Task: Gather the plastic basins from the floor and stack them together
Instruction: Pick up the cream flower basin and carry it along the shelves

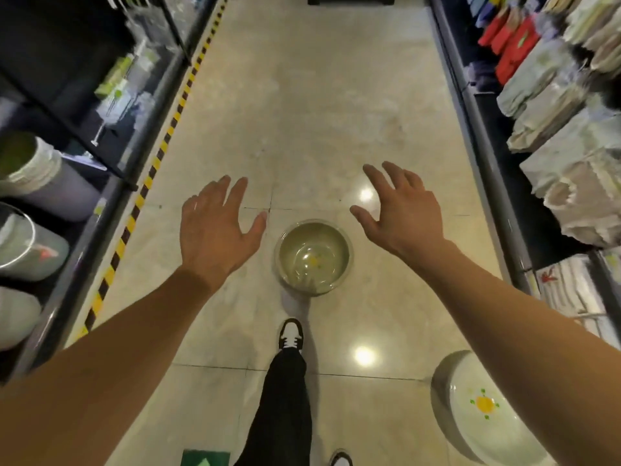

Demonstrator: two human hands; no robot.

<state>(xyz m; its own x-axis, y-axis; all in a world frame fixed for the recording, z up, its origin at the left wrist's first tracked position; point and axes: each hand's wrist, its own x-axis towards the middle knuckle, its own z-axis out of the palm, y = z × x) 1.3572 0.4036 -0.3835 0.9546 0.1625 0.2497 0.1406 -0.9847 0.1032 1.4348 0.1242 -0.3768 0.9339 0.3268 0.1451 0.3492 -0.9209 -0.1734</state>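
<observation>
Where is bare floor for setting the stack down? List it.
Free: the aisle floor beyond the clear basin, between the striped tape and the right shelf. Crowded: near the forward shoe and white basin.

— Where's the basin [314, 257]?
— On the floor [302, 112], mid-aisle, just ahead of the forward shoe [291, 334]; left hand [215, 227] above its left, right hand [400, 213] above its right, both apart from it.
— Another?
— Second basin [477, 408], near right, under the right forearm; shelves [554, 95] flank both sides.
</observation>
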